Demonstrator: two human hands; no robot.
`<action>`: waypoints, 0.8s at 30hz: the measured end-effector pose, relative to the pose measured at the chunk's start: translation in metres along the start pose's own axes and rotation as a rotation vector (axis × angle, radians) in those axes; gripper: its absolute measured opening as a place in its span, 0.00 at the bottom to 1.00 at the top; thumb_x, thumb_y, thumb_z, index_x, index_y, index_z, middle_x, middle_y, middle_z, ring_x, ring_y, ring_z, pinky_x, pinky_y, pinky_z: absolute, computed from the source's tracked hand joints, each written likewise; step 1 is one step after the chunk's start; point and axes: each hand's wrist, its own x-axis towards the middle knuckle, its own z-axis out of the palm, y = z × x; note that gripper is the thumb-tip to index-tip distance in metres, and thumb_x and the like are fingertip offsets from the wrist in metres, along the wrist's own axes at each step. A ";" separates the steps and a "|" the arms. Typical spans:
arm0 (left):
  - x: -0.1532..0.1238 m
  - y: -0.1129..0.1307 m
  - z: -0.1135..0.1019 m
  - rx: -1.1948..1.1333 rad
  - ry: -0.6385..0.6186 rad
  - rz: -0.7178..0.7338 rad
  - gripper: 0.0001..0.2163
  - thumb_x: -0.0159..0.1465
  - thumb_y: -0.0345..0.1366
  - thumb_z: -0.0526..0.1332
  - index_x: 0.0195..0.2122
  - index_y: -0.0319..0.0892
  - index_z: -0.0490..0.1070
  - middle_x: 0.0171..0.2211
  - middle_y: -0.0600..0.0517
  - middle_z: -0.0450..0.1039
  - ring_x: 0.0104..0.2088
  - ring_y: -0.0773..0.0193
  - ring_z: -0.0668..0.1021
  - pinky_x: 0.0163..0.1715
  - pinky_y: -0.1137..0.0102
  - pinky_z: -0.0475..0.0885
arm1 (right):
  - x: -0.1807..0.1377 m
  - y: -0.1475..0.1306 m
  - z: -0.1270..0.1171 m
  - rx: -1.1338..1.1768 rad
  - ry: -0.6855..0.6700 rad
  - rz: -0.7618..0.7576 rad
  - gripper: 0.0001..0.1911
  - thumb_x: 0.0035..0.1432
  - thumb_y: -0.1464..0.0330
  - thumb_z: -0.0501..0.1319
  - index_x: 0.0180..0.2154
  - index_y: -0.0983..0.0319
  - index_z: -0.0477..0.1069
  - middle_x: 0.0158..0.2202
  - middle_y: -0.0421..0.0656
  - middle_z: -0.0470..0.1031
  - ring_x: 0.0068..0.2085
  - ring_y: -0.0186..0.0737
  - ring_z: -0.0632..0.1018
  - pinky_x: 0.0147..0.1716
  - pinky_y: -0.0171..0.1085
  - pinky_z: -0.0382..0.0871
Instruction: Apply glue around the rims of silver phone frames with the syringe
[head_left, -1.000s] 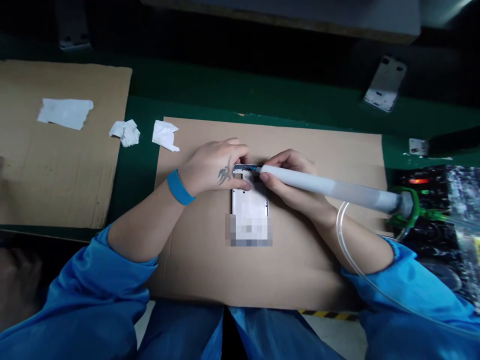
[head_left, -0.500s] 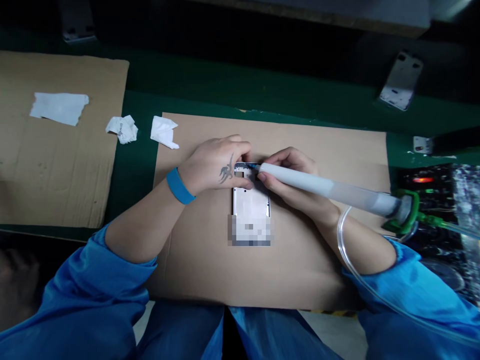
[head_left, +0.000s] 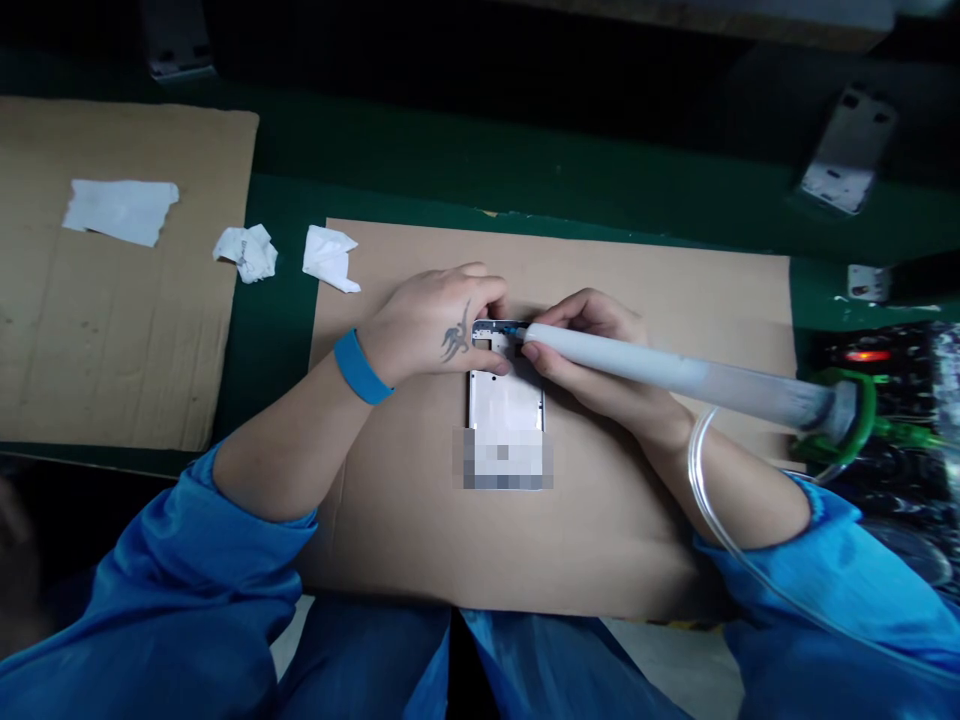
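At the center of our cardboard sheet [head_left: 600, 540], our left hand [head_left: 439, 325] clamps a phone frame [head_left: 504, 400] flat while our right hand [head_left: 592, 365] pinches a dispensing syringe [head_left: 660, 368] coming from 3 o'clock; bracing both hands keeps its tip steady.

White syringe [head_left: 660, 368] (green collar [head_left: 867, 412])

place: electronics assembly workshop | shows: green bench mat [head_left: 525, 200], dispensing syringe [head_left: 660, 366], blue smock sleeves [head_left: 825, 580]
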 end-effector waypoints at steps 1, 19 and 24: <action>0.000 0.000 0.000 0.000 0.001 0.002 0.22 0.58 0.52 0.80 0.44 0.44 0.78 0.45 0.49 0.79 0.42 0.54 0.79 0.41 0.63 0.67 | 0.000 0.001 0.000 -0.001 -0.002 0.003 0.21 0.64 0.47 0.80 0.41 0.54 0.78 0.35 0.43 0.83 0.32 0.43 0.78 0.27 0.42 0.70; 0.000 0.003 -0.002 -0.003 -0.006 -0.011 0.23 0.57 0.50 0.82 0.44 0.44 0.78 0.45 0.49 0.79 0.42 0.55 0.79 0.41 0.63 0.67 | 0.002 -0.006 -0.002 0.039 -0.028 0.013 0.25 0.59 0.45 0.83 0.39 0.53 0.78 0.34 0.42 0.83 0.31 0.44 0.79 0.27 0.43 0.71; 0.000 0.001 -0.001 -0.006 -0.006 -0.002 0.22 0.58 0.51 0.81 0.44 0.44 0.78 0.46 0.49 0.79 0.43 0.55 0.79 0.41 0.63 0.67 | 0.002 -0.005 -0.002 0.051 -0.021 0.015 0.24 0.60 0.44 0.82 0.38 0.52 0.78 0.34 0.43 0.83 0.31 0.45 0.79 0.26 0.44 0.70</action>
